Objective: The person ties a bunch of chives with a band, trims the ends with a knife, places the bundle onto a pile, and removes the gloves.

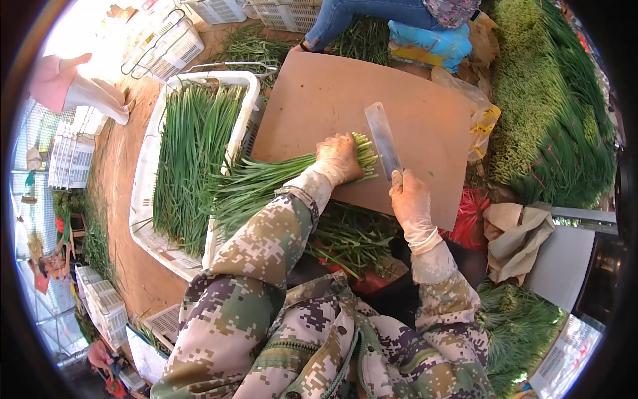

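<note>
My left hand point(337, 158), in a thin glove, is closed around a bundle of long green stalks point(266, 181) lying on a brown board point(312, 93). Their pale cut ends point(365, 154) poke out to the right of my fingers, and the leafy ends trail left over the rim of a white crate. My right hand point(412, 205), also gloved, grips the handle of a cleaver point(383, 138). Its broad blade points away from me, tilted a little left, just right of the stalk ends. A small gap shows between blade and stalks.
The white plastic crate point(141, 193) at left holds more green stalks point(193, 159). Large stacked bundles point(538, 100) stand at right. Loose greens point(352, 239) lie below the board. A person in jeans point(372, 16) sits beyond the board, near a blue package point(428, 43). A red bag point(468, 216) lies at right.
</note>
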`<state>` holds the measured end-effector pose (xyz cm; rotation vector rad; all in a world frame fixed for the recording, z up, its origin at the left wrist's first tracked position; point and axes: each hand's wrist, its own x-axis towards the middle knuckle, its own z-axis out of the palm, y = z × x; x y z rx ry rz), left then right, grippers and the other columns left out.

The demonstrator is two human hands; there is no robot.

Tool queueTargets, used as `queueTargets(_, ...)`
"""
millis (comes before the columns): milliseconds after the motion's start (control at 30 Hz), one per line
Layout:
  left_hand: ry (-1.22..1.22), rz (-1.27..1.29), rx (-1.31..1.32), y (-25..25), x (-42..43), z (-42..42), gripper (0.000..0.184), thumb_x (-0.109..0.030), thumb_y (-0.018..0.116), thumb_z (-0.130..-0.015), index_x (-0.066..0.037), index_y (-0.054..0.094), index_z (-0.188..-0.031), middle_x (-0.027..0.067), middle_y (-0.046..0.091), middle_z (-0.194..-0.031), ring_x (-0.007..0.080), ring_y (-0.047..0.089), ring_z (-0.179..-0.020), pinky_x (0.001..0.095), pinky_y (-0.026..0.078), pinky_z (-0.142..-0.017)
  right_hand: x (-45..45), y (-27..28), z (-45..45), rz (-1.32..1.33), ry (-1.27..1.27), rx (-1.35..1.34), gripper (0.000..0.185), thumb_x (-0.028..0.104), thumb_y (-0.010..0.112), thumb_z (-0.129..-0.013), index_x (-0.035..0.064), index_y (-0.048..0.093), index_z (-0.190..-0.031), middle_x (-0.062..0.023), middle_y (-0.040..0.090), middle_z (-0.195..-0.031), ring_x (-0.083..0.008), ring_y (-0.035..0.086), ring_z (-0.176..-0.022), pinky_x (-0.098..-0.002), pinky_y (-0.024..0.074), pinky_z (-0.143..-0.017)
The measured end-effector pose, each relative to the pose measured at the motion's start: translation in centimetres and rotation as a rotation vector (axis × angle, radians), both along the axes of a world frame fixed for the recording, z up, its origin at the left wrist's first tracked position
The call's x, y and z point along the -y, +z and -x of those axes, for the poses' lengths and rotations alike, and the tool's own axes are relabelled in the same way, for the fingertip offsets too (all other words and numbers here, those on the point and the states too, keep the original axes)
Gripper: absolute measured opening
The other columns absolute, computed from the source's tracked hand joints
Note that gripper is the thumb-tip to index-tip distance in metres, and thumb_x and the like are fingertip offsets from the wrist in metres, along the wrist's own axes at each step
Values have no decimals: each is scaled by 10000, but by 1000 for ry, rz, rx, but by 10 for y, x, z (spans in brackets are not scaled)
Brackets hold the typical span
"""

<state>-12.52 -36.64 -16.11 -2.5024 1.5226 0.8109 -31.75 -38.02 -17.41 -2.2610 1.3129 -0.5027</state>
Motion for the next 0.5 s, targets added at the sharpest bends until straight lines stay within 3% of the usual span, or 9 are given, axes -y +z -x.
queueTargets(33, -1, 43, 15, -1, -2, 1, 731, -389, 802, -646, -2, 546, -1211, 173, 633, -1181, 317, 622, -1124, 422, 520, -930, 1, -1, -2, 1, -1, 0, 331, 258, 547, -989, 11, 528, -769, -168, 603, -622, -373, 627, -630, -462, 469, -588)
queueTargets(100, 1, 89, 31, -3, -2, -1, 729, -389, 814, -632, 12, 549, -1180, 187, 641, -1149, 328, 641, -1088, 418, 528, -917, 4, -5, -6, -83, 29, -26, 317, 276, 553, -962, 11, 576, -789, -239, 619, -703, -463, 617, -708, -539, 488, -644)
queueTargets(333, -10, 29, 21, -4, -3, -3, 712, -360, 766, -680, -15, 533, -1259, 163, 618, -1227, 311, 595, -1172, 437, 509, -933, 1, 1, -6, 28, 70, -175, 307, 266, 560, -947, 3, 595, -792, -232, 648, -729, -448, 642, -729, -533, 509, -667)
queueTargets(500, -3, 53, 9, -16, -1, -3, 702, -349, 766, -682, -7, 534, -1249, 157, 617, -1229, 314, 605, -1146, 466, 507, -911, 0, 3, -6, -150, 61, -244, 331, 290, 555, -954, -12, 582, -822, -275, 632, -772, -481, 616, -786, -560, 479, -705)
